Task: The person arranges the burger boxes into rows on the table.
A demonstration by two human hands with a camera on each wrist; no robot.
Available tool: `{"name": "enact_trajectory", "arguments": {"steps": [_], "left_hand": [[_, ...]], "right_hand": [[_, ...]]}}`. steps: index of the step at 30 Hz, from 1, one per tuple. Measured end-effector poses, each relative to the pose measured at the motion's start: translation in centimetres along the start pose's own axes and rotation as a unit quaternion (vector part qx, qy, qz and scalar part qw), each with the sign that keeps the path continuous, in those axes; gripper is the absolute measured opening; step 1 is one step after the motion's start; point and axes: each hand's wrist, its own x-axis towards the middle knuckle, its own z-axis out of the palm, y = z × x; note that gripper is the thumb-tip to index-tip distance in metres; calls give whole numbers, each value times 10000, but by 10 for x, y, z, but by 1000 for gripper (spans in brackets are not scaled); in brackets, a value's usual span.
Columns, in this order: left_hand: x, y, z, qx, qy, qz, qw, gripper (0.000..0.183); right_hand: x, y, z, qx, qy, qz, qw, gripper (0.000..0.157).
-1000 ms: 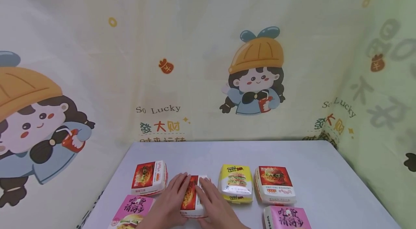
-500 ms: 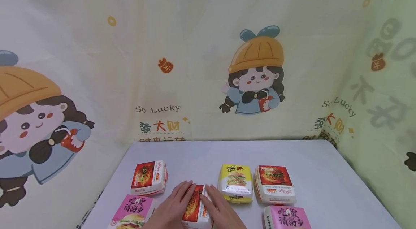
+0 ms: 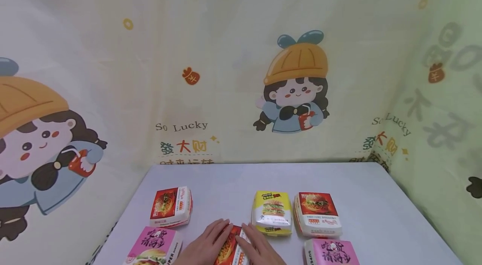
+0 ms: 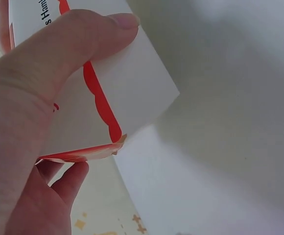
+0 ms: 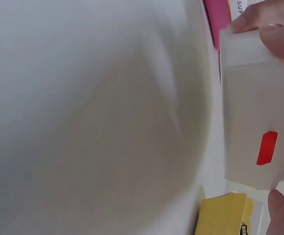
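Note:
A red-and-white burger box (image 3: 230,251) is held between both hands at the table's near edge, its top with the burger picture facing up. My left hand (image 3: 207,245) grips its left side, fingers bent over the top edge. In the left wrist view the thumb lies along the white side of the box (image 4: 127,93), beside a red scalloped band. My right hand (image 3: 262,249) grips the right side, fingertips near the top edge. The right wrist view shows a plain white face of the box (image 5: 249,112) with a small red tab.
Another red-and-white box (image 3: 171,206) and a pink box (image 3: 152,246) stand on the left. A yellow box (image 3: 272,213), a red-and-white box (image 3: 318,215) and a pink box (image 3: 332,252) stand on the right. The white table (image 3: 222,181) meets a printed cloth backdrop (image 3: 226,102).
Both hands have drawn the red-and-white box toward the table's near edge and slightly right, keeping their hold on both sides. The other boxes have stayed in place.

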Motion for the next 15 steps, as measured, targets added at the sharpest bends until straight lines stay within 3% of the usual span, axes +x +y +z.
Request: {"name": "enact_trajectory", "arguments": {"steps": [5, 9, 14, 15], "left_hand": [[2, 5, 4, 111, 73, 123, 9998, 99], [3, 7, 13, 329, 354, 311, 9983, 94], [4, 11, 20, 437, 540, 356, 9969, 90], [4, 12, 21, 419, 555, 348, 9970, 90]], "right_hand": [[-7, 2, 0, -117, 16, 101, 9999, 71], [-12, 4, 2, -74, 15, 272, 9996, 72], [-15, 12, 6, -338, 201, 72, 9992, 71], [-15, 12, 6, -164, 150, 194, 9996, 68]]}}
